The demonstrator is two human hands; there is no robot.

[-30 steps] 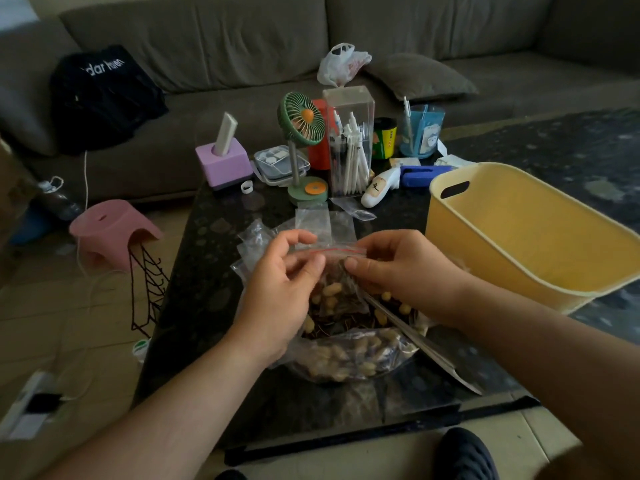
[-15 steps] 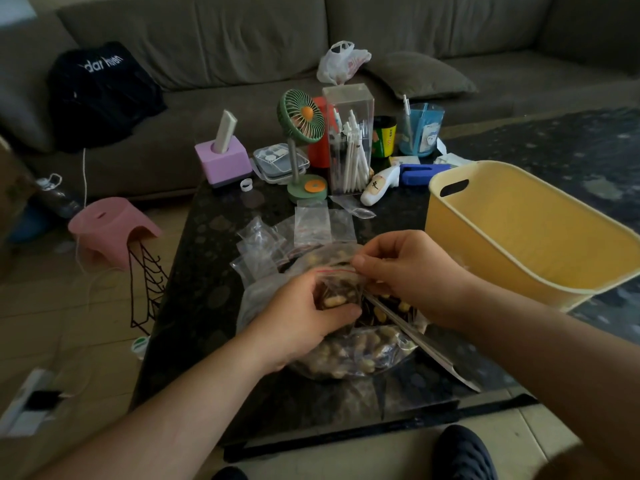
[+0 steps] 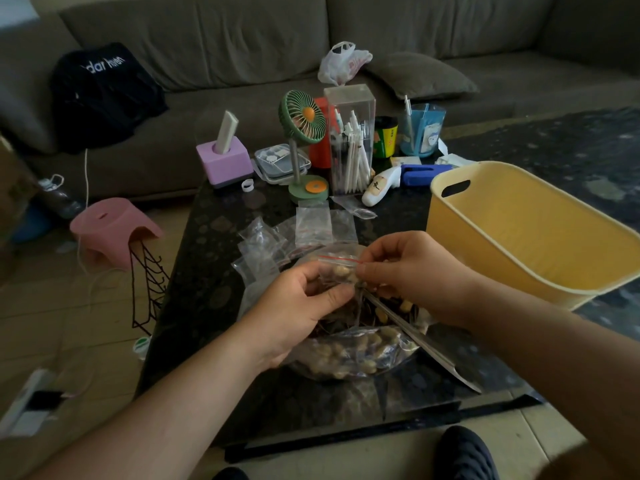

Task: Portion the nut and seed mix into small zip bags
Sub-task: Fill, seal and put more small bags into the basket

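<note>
A dark speckled table (image 3: 207,271) stands before a grey-brown sofa (image 3: 242,39). At twelve o'clock on it stand a green desk fan (image 3: 302,120) and a clear box of white pens (image 3: 349,140). At eleven o'clock sits a lilac block (image 3: 225,161). At three o'clock rests a yellow tub (image 3: 519,237). At nine o'clock, on the floor, stands a pink stool (image 3: 114,226).

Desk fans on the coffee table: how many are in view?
1. The green desk fan stands upright at the far side of the table, between the purple block and the clear pen box. Clutter could hide another, but none shows.
</note>
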